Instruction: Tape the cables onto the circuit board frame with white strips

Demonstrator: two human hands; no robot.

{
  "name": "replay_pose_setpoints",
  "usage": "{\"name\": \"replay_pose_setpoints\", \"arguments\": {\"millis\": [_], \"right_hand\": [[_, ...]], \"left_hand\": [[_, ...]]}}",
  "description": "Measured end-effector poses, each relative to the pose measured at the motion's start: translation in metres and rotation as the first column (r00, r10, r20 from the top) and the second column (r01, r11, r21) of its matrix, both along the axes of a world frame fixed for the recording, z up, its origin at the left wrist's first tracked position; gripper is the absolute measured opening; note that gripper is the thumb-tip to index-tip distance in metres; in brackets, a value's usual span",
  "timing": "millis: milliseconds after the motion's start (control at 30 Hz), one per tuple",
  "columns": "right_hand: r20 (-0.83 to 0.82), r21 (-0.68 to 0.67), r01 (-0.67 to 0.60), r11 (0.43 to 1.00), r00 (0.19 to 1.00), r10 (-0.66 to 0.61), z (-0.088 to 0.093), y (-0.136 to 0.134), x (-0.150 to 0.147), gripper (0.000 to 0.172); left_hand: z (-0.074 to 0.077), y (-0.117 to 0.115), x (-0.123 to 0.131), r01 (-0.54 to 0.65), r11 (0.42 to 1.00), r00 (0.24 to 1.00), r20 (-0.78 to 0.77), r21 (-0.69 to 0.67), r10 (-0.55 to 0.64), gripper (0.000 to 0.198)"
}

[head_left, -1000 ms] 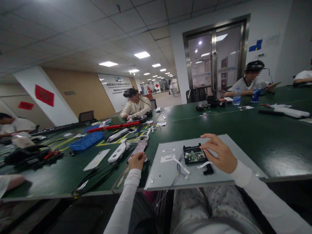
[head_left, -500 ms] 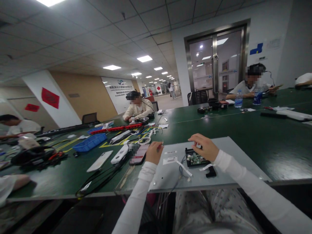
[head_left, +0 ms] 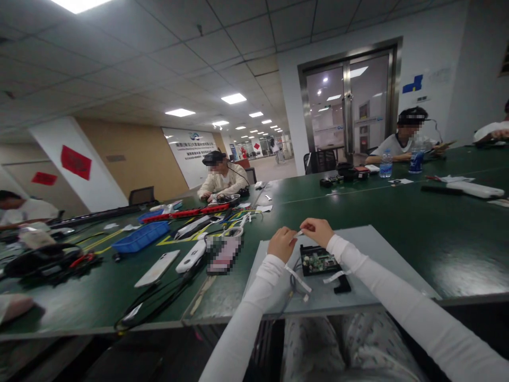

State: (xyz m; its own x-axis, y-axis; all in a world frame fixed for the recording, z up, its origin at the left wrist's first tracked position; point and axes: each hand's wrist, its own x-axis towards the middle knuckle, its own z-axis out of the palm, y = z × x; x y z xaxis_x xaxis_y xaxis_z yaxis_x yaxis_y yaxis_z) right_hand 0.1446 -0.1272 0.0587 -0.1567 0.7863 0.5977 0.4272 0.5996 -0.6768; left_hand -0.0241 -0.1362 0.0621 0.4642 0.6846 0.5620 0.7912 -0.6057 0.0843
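Observation:
A grey metal panel (head_left: 377, 254) lies on the green table in front of me, with a small black-framed circuit board (head_left: 318, 261) on it. White flat cables (head_left: 297, 278) and thin wires trail from the board toward the near edge. My left hand (head_left: 281, 243) and my right hand (head_left: 317, 232) meet just above the board's far left corner. Both are pinched on a small white strip (head_left: 299, 233) held between them.
Left of the panel lie a pink phone (head_left: 225, 254), a white device (head_left: 191, 255), a white phone (head_left: 156, 268) and black cables. A blue tray (head_left: 140, 237) sits farther back. Other people sit around the table; bottles (head_left: 385, 163) stand at the far right.
My left hand moved right from beside the pink phone to the panel. My right hand lifted off the board and met it, and a white strip is now pinched between them.

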Motion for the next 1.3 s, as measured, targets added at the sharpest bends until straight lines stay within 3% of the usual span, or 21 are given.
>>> {"name": "replay_pose_setpoints", "arguments": {"millis": [333, 467, 667, 967, 1300], "right_hand": [[-0.113, -0.09, 0.076, 0.993, 0.99, -0.086, -0.03, 0.02, 0.008, 0.015], [-0.145, -0.111, 0.083, 0.99, 0.984, -0.099, -0.038, 0.024, 0.013, 0.016], [-0.139, -0.139, 0.059, 0.989, 0.987, -0.078, -0.05, 0.025, 0.015, 0.016], [-0.112, -0.127, 0.036, 0.991, 0.992, -0.05, -0.063, 0.029, 0.018, 0.016], [-0.086, -0.124, 0.064, 0.99, 0.993, -0.075, -0.069, 0.027, 0.025, 0.01]], "left_hand": [[-0.022, 0.008, -0.011, 0.068, 0.972, 0.958, 0.286, -0.224, -0.001, 0.018], [-0.036, 0.013, -0.017, 0.107, 0.943, 0.885, 0.462, -0.315, 0.054, 0.019], [-0.049, 0.016, -0.016, 0.271, 0.863, 0.774, 0.63, -0.426, 0.068, 0.02], [-0.059, 0.014, -0.016, 0.148, 0.899, 0.891, 0.451, -0.412, 0.06, 0.011], [-0.06, 0.016, -0.016, 0.056, 0.922, 0.927, 0.364, -0.384, 0.096, 0.011]]}}
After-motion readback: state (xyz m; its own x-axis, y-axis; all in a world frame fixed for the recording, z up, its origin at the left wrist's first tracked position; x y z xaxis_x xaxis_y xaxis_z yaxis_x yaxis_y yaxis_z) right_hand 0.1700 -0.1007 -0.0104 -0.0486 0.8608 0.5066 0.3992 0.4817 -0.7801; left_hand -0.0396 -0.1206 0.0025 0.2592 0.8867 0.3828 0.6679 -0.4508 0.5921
